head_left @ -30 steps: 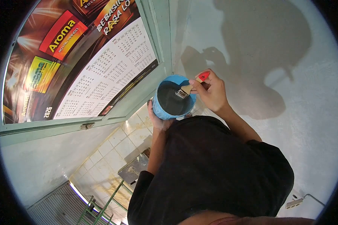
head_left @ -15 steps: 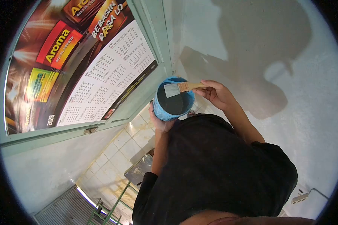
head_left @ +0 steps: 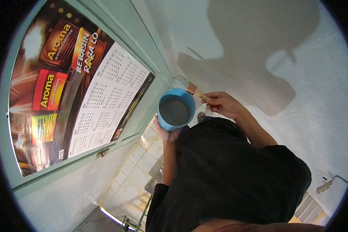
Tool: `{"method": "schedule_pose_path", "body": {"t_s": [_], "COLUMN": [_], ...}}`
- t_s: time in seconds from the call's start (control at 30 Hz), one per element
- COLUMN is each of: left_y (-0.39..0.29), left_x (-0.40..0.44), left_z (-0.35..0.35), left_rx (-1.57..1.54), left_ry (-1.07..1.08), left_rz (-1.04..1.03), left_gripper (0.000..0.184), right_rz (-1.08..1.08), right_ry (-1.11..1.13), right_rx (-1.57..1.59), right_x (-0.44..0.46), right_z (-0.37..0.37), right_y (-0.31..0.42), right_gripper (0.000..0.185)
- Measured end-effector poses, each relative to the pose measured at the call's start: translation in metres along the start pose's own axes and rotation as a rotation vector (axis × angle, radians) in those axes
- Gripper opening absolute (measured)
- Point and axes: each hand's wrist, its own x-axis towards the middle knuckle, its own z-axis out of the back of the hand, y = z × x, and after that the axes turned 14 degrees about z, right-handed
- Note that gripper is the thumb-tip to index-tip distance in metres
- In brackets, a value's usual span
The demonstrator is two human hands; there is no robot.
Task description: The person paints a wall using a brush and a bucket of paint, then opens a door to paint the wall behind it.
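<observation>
My left hand (head_left: 167, 130) is closed around the lower outer side of a blue bucket (head_left: 186, 95), its fingers partly hidden behind it. Grey paint (head_left: 173, 110) shows inside the bucket, which is tipped toward the camera. Between the thumb and fingers of my right hand (head_left: 225, 104) is the wooden handle of a paintbrush (head_left: 197, 93). The brush reaches over the bucket's far rim, its pale bristles beside the wall corner at the door frame. I cannot tell whether the bristles touch the wall.
A green door (head_left: 116, 149) carrying a large calendar poster (head_left: 100, 104) stands at left. A pale wall (head_left: 313, 96) with my shadow rises at right. Low down are a power socket (head_left: 324, 187), floor tiles (head_left: 137, 168) and a green metal frame (head_left: 144, 208).
The paintbrush has moved from above the bucket's opening to beyond its far rim, toward the wall corner. My right hand has lowered slightly, and the view has shifted.
</observation>
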Motion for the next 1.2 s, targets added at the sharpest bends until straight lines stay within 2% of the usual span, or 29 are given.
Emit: {"method": "schedule_pose_path", "body": {"t_s": [0.1, 0.17, 0.2, 0.3, 0.4, 0.43, 0.57, 0.6, 0.67, 0.8, 0.87, 1.0, 1.07, 1.1, 1.17, 1.2], "left_y": [-0.004, -0.004, -0.005, -0.012, -0.019, -0.026, -0.049, -0.056, -0.072, -0.1, -0.103, -0.101, -0.102, -0.099, -0.092, -0.09], "left_x": [-0.002, -0.006, -0.008, -0.014, -0.016, -0.02, -0.006, -0.004, 0.006, 0.028, 0.032, 0.03, 0.029, 0.026, 0.021, 0.019], "left_z": [0.006, 0.007, 0.008, 0.01, 0.031, 0.013, 0.012, 0.012, 0.013, 0.017, 0.021, 0.02, 0.018, 0.017, 0.017, 0.016], "left_rx": [0.004, -0.011, -0.003, 0.0, 0.019, 0.025, 0.045, 0.05, 0.064, 0.08, 0.078, 0.07, 0.07, 0.068, 0.061, 0.061], "left_ry": [-0.011, -0.036, -0.033, -0.099, -0.1, -0.135, -0.129, -0.129, -0.117, -0.09, -0.088, -0.07, -0.052, -0.047, -0.038, -0.031], "left_rz": [-0.035, -0.174, -0.171, -0.334, -0.384, -0.426, -0.408, -0.404, -0.398, -0.394, -0.381, -0.357, -0.347, -0.34, -0.321, -0.314], "left_gripper": [0.077, 0.072, 0.072, 0.065, 0.065, 0.065, 0.065, 0.064, 0.064, 0.064, 0.064, 0.064, 0.064, 0.064, 0.063, 0.063], "right_rz": [0.035, -0.002, 0.005, -0.018, -0.062, -0.098, -0.172, -0.177, -0.097, -0.136, -0.121, -0.188, -0.062, -0.065, 0.041, 0.041], "right_ry": [-0.043, -0.147, -0.149, -0.19, -0.277, -0.378, -0.658, -0.657, -0.739, -0.812, -0.873, -0.894, -0.642, -0.646, -0.657, -0.662], "right_rx": [0.005, 0.008, 0.013, 0.023, -0.114, -0.217, -0.46, -0.453, -0.658, -0.684, -0.829, -0.656, -0.618, -0.62, -0.566, -0.567], "right_x": [0.023, 0.052, 0.07, 0.138, 0.215, 0.242, 0.32, 0.333, 0.361, 0.413, 0.443, 0.435, 0.439, 0.426, 0.388, 0.38], "right_z": [0.012, 0.03, 0.042, 0.081, 0.111, 0.119, 0.143, 0.149, 0.159, 0.171, 0.194, 0.157, 0.162, 0.149, 0.107, 0.103], "right_y": [-0.009, -0.022, -0.032, -0.068, -0.107, -0.122, -0.16, -0.172, -0.185, -0.206, -0.23, -0.181, -0.178, -0.166, -0.125, -0.12], "right_gripper": [0.036, 0.037, 0.037, 0.026, 0.024, 0.021, 0.025, 0.025, 0.032, 0.035, 0.037, 0.032, 0.054, 0.054, 0.022, 0.022]}}
